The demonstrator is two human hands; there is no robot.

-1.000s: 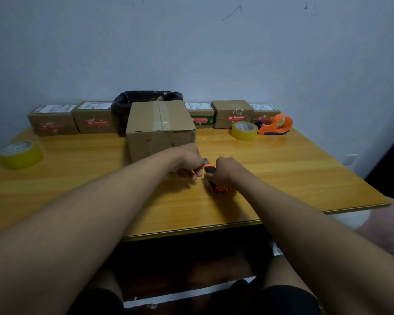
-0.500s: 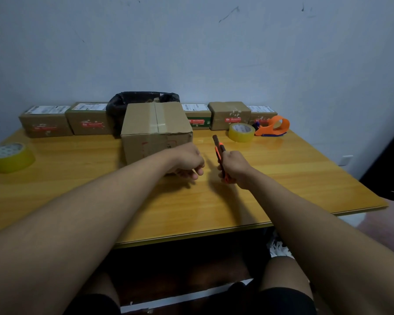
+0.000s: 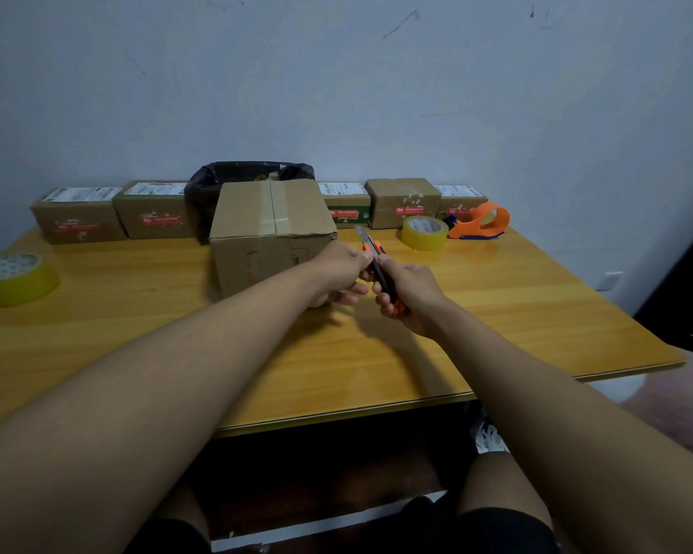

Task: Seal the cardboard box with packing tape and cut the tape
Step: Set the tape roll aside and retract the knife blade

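Note:
A closed cardboard box point(image 3: 271, 217) stands in the middle of the wooden table point(image 3: 517, 305), with a strip of tape along its top seam. Just right of its front corner my right hand point(image 3: 409, 293) grips the handle of an orange and black utility knife point(image 3: 377, 261), blade out and pointing up and away. My left hand point(image 3: 343, 273) meets it, thumb and fingers pinching the knife near its orange slider. A yellow tape roll point(image 3: 424, 233) lies behind the knife, and another yellow roll point(image 3: 15, 278) lies at the table's far left.
An orange tape dispenser point(image 3: 481, 222) rests at the back right. Several small taped parcels point(image 3: 79, 215) line the wall, and a bin with a black bag point(image 3: 249, 177) stands behind the box. My knees show under the table's near edge.
My right hand lifted the knife off the table and tilted its blade upward. My left hand let go, then came back to pinch the knife near its slider.

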